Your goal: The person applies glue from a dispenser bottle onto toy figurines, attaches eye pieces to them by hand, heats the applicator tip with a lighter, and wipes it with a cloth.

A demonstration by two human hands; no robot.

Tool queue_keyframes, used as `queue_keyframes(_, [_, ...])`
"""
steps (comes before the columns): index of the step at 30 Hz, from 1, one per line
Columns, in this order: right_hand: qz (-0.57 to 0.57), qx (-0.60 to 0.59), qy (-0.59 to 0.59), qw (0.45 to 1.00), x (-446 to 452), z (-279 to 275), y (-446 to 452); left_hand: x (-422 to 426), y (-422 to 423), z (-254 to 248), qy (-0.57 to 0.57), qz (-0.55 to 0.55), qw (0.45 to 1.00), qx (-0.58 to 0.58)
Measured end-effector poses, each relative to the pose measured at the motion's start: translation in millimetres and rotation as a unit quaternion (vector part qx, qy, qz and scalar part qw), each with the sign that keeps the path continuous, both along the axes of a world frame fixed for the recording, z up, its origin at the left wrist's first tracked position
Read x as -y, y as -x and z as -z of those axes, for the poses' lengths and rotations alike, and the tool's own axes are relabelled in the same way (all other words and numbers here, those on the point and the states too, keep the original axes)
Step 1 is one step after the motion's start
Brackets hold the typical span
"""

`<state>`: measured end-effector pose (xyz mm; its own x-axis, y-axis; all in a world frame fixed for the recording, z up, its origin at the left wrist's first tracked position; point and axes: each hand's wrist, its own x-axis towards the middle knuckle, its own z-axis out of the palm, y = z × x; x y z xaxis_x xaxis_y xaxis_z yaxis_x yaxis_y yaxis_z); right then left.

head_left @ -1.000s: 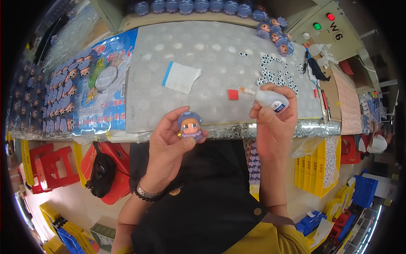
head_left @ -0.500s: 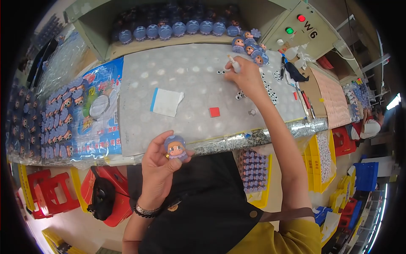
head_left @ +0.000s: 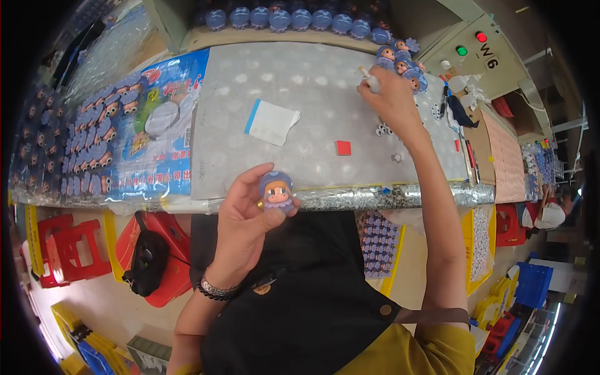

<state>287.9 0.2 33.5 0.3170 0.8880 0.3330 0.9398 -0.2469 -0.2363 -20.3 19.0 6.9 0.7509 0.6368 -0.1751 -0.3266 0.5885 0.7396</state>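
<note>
My left hand point(head_left: 247, 215) grips a small doll figurine point(head_left: 276, 192) with a purple hood and ruffled collar, upright and facing me, just off the table's front edge. My right hand point(head_left: 398, 100) is closed around a small white bottle point(head_left: 372, 82) with a narrow tip, held over the grey mat near the back. Beside that hand stands a cluster of similar purple-hooded figurines point(head_left: 403, 65). Small black-and-white eye pieces point(head_left: 383, 129) lie on the mat by my right wrist, some hidden under my hand and forearm.
On the mat point(head_left: 231, 81) lie a torn white paper with a blue edge point(head_left: 273, 122) and a red square point(head_left: 343, 148). Round purple pieces point(head_left: 280, 20) line the shelf behind. Several figurine parts point(head_left: 94, 137) fill the left side. Pens point(head_left: 470, 153) lie at right.
The whole view has shifted, so the table sits higher and further right. My left hand has raised the figurine slightly, its face now more frontal. My right hand still holds the bottle near the figurine cluster.
</note>
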Motion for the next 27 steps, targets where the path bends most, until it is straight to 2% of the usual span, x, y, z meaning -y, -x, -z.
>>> queue_keyframes(1, [0.033, -0.154, -0.033, 0.987, 5, -7, 14, 1, 0, 1, -0.002, -0.001, 1.0, 0.0])
queue_keyframes(2, [0.068, -0.304, -0.065, 0.948, 10, -14, 29, 1, 0, 1, -0.006, -0.001, 1.0, 0.001])
queue_keyframes(3, [0.065, -0.31, -0.058, 0.947, 16, -20, 42, 2, 0, 2, -0.001, -0.007, 1.0, -0.006])
queue_keyframes(5, [-0.005, -0.463, -0.104, 0.88, 30, -26, 67, 2, -1, 4, -0.005, -0.004, 1.0, 0.008])
queue_keyframes(10, [-0.072, -0.517, -0.088, 0.848, 55, -17, 107, 4, -2, 4, -0.034, -0.003, 0.999, -0.003])
queue_keyframes(13, [-0.084, -0.607, -0.134, 0.779, 64, -6, 122, 5, -3, 7, -0.061, -0.007, 0.998, -0.017])
queue_keyframes(18, [-0.055, -0.599, -0.158, 0.783, 70, 9, 140, 7, -6, 10, -0.109, -0.028, 0.993, -0.031])
queue_keyframes(22, [-0.041, -0.649, -0.142, 0.746, 74, 12, 148, 9, -7, 7, -0.145, -0.042, 0.987, -0.051])
queue_keyframes(25, [0.012, -0.751, -0.099, 0.652, 73, 9, 155, 10, -7, 7, -0.146, -0.044, 0.987, -0.058])
queue_keyframes(27, [0.017, -0.765, -0.093, 0.637, 72, 9, 156, 11, -8, 6, -0.147, -0.045, 0.986, -0.061])
